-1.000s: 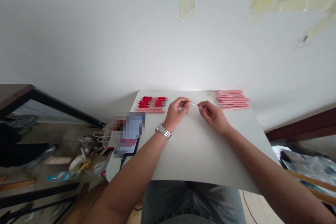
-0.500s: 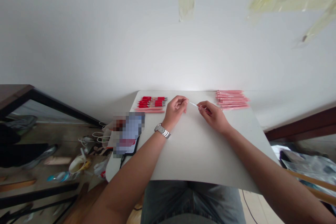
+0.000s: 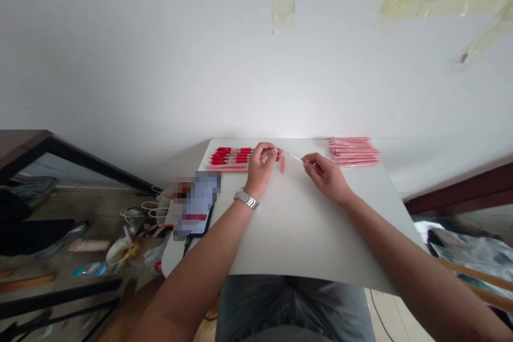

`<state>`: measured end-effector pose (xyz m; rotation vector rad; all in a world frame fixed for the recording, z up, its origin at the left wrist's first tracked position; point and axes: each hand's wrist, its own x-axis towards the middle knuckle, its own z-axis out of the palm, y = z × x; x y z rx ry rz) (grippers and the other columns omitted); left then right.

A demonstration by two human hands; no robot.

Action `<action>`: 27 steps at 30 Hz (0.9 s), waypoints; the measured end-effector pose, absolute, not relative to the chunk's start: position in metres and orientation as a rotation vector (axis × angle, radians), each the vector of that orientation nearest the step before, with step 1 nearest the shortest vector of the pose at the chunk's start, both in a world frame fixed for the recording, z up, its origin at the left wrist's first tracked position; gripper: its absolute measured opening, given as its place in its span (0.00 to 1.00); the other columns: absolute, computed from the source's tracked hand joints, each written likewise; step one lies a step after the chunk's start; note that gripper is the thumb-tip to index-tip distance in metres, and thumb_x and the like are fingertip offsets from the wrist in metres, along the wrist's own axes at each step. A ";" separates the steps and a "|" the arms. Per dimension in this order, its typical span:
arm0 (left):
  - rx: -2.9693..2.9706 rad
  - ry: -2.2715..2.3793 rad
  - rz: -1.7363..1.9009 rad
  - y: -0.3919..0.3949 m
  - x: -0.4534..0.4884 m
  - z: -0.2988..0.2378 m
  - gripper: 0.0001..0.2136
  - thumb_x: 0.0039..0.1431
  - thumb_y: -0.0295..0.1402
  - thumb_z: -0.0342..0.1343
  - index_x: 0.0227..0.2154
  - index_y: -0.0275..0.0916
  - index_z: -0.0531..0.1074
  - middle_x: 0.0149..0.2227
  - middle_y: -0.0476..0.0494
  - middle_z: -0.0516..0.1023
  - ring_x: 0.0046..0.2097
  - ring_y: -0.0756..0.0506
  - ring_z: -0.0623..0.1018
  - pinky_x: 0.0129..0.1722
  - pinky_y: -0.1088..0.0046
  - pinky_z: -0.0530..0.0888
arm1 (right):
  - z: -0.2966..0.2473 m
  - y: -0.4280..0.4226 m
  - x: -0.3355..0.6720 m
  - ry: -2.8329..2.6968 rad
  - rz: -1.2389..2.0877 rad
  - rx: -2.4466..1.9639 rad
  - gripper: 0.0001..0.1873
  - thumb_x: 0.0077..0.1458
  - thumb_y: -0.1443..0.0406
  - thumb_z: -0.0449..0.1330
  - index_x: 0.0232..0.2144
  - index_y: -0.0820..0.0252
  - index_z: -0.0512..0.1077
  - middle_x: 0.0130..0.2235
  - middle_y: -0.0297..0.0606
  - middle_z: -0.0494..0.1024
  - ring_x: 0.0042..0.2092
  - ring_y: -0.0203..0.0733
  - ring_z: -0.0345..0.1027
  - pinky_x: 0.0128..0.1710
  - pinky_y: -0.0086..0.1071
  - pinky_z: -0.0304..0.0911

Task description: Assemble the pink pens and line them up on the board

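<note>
My left hand [image 3: 262,163], with a metal watch on the wrist, is curled shut around a pink pen barrel [image 3: 282,162] whose end sticks out beside the fingers. My right hand [image 3: 326,175] pinches a thin white refill [image 3: 295,158] that points left toward the barrel. The two parts are apart by a small gap. Both hands hover over the white table [image 3: 296,230] near its far edge. A group of red pens [image 3: 232,156] lies just left of my left hand.
A stack of pink pens [image 3: 355,150] lies at the table's far right. A phone [image 3: 196,203] rests at the table's left edge. Cups, cables and clutter [image 3: 120,246] cover the floor on the left. A white wall stands behind the table.
My left hand has pulled left toward the red pens, drawing the pink barrel off the white refill. My right hand has stayed in place with the refill.
</note>
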<state>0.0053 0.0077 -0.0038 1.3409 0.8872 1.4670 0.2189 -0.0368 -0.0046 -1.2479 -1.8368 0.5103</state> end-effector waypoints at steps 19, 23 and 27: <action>1.780 1.224 1.357 0.009 -0.004 -0.004 0.08 0.63 0.31 0.62 0.45 0.41 0.78 0.41 0.43 0.84 0.42 0.46 0.84 0.45 0.69 0.80 | -0.006 -0.035 0.221 -1.801 0.500 -1.261 0.11 0.69 0.56 0.56 0.45 0.54 0.73 0.37 0.36 0.78 0.33 0.37 0.68 0.34 0.31 0.63; 1.920 1.328 1.267 0.010 -0.007 -0.005 0.07 0.64 0.30 0.61 0.43 0.40 0.79 0.39 0.44 0.85 0.40 0.46 0.83 0.45 0.67 0.79 | -0.006 -0.036 0.221 -1.808 0.497 -1.261 0.11 0.69 0.57 0.56 0.45 0.55 0.72 0.37 0.36 0.77 0.32 0.37 0.68 0.35 0.31 0.64; 2.067 1.434 1.153 0.009 -0.007 -0.006 0.06 0.65 0.31 0.61 0.43 0.40 0.79 0.40 0.43 0.83 0.38 0.46 0.81 0.43 0.68 0.78 | -0.006 -0.036 0.221 -1.806 0.496 -1.269 0.11 0.69 0.56 0.56 0.45 0.55 0.73 0.37 0.37 0.78 0.32 0.37 0.68 0.34 0.32 0.64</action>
